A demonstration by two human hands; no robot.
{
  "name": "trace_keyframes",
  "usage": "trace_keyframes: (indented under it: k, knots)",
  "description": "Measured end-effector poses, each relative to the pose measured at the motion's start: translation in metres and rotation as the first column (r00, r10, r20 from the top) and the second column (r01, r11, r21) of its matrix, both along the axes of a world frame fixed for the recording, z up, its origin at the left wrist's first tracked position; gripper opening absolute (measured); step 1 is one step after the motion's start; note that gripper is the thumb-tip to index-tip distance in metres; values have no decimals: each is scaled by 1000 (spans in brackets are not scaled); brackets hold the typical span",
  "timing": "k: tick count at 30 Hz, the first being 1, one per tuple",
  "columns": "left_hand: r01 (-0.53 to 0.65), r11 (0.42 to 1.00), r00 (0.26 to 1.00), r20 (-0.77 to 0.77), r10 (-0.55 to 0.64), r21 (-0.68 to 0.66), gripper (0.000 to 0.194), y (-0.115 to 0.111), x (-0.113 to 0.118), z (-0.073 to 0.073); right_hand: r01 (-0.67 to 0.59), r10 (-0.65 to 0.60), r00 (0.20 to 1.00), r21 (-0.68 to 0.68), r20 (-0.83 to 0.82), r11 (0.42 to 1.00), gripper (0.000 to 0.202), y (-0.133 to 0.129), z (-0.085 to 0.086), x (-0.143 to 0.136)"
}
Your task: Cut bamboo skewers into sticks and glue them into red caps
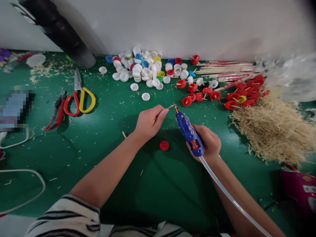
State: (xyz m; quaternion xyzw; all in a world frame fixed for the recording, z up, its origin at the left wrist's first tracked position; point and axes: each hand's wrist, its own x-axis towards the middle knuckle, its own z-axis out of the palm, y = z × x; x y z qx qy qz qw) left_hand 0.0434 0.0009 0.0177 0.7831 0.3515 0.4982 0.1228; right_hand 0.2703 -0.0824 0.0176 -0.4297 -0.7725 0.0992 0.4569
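Note:
My left hand (150, 121) is closed, pinching a thin stick (171, 107) between thumb and finger. The far end of that stick meets the tip of a blue hot glue gun (189, 133). My right hand (208, 141) is wrapped round the gun's handle, its fingers partly hidden behind it. A clear glue stick (227, 192) trails from the back of the gun toward my right forearm. Below and between both hands, a red bottle cap (164, 145) with a small dark hole in the middle lies on the green table (153, 191).
Loose bottle caps (140, 70) are heaped by the wall. Red caps on sticks (197, 96), wooden sticks (227, 69) and pale shredded filler (274, 128) lie right. Scissors (78, 93), a utility knife (57, 112), a phone (14, 110) and a dark bottle (64, 33) are left.

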Motion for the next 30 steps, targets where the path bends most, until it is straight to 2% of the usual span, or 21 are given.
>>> trace_keyframes:
  k: [7, 16, 21, 27, 30]
  knots:
    - [-19, 1000, 1000, 1, 19, 6, 43, 0, 0, -2, 6, -7, 999, -25, -36, 1000, 39, -2, -4, 3]
    - [-24, 1000, 1000, 1, 24, 2, 43, 0, 1, 0, 100, -105, 991, -64, -82, 993, 34, -5, -12, 3]
    - [3, 1000, 1000, 8, -3, 17, 40, -2, 0, 2, 92, -106, 984, -96, -146, 991, 36, -5, -8, 2]
    - [18, 998, 999, -27, -17, 52, 39, -4, 0, 1, 192, -216, 960, -141, -177, 971, 28, -4, -3, -3]
    - [38, 997, 998, -50, -35, 60, 39, -5, 0, 1, 199, -228, 959, -172, -168, 965, 23, -5, -4, -4]
